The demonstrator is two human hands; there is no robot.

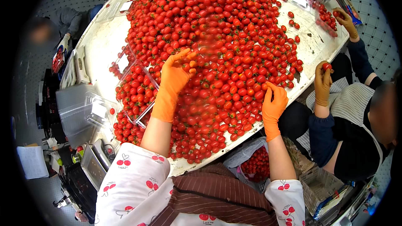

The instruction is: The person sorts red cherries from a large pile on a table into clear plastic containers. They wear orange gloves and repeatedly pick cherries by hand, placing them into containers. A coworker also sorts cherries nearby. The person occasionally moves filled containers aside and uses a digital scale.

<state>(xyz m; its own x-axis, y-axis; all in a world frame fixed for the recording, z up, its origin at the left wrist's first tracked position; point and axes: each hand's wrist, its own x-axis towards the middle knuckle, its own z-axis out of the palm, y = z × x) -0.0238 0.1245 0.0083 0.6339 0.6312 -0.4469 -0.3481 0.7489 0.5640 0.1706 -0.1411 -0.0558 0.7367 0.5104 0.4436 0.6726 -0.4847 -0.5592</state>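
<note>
A large heap of small red tomatoes covers much of the white table. My left hand, in an orange glove, is above the heap with a cherry tomato between its curled fingers. At the table's near right edge, my right hand, also gloved in orange, has its thumb and fingertips at a tomato; whether it grips it I cannot tell. Left of my left forearm, a clear plastic clamshell box holds many tomatoes, its lid with a white label folded back.
A stack of clear plastic boxes stands at the left edge. On the right a co-worker's gloved hands hold tomatoes near another clamshell. Below the table edge is a bag of tomatoes beside a plastic crate. Another person is at far left.
</note>
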